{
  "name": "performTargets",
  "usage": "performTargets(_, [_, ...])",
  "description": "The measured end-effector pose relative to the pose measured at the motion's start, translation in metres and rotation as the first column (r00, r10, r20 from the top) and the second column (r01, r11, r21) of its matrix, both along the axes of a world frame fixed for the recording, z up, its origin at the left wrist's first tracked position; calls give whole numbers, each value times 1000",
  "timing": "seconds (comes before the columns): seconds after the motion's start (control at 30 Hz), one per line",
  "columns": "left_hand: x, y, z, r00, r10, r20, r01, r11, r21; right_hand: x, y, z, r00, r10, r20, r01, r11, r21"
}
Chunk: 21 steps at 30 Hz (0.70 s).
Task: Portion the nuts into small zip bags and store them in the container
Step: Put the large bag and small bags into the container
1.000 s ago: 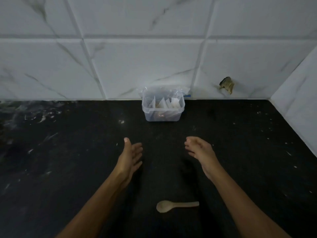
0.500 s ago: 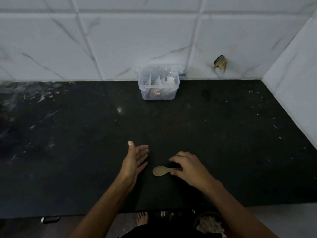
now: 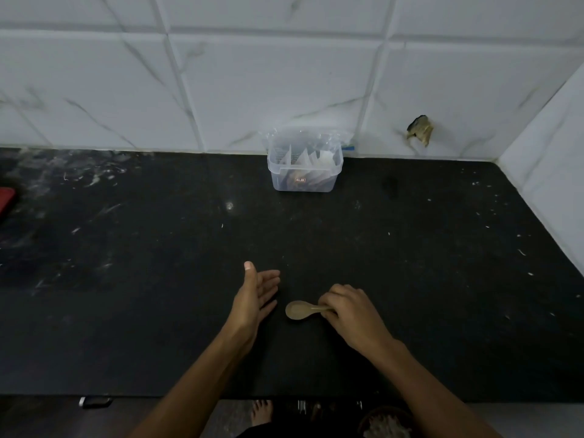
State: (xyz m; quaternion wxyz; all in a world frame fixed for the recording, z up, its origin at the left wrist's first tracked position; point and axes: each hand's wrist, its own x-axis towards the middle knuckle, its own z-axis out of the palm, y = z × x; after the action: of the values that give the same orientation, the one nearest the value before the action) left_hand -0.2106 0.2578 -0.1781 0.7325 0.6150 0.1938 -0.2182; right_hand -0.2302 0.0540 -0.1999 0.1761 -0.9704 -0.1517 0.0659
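Wall: white marble-veined tiled wall [image 3: 284,90] rises well beyond both hands, turning a corner off to the right hand's side.
Bench: black stone bench [image 3: 126,311] speckled with pale crumbs and smears, spreading out under both hands.
Container: clear lidless plastic container [image 3: 305,167] stands far ahead of the hands, against the wall, slightly to the right hand's side; thin clear zip bags [image 3: 311,158] stand upright inside it. Whether they hold nuts I cannot tell from here.
Left hand: left hand [image 3: 256,295] is spread open and empty, on edge with thumb uppermost and palm facing the right hand, just beside the spoon's bowl without touching it.
Right hand: right hand [image 3: 350,311] is curled knuckles-up, fingers pinched around the spoon's handle.
Spoon: small beige wooden spoon [image 3: 300,310] lies between the two hands, bowl toward the left hand, handle running under the right hand's fingers.
Wall mark: dark chipped patch [image 3: 419,130] on the tiles, well beyond the right hand.
Red thing: a red edge [image 3: 6,200] shows far out past the left hand, cut off.
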Motion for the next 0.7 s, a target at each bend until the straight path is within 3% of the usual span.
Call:
performTargets(0.37, [73,-9,18,994,7,112,-12,999,37,115,-1,33,981,-77,176,65,995,74])
performTargets(0.7, [146,-11,24,989,65,132,-74,995,68,209,2,31,978,-136,160,127,990,65])
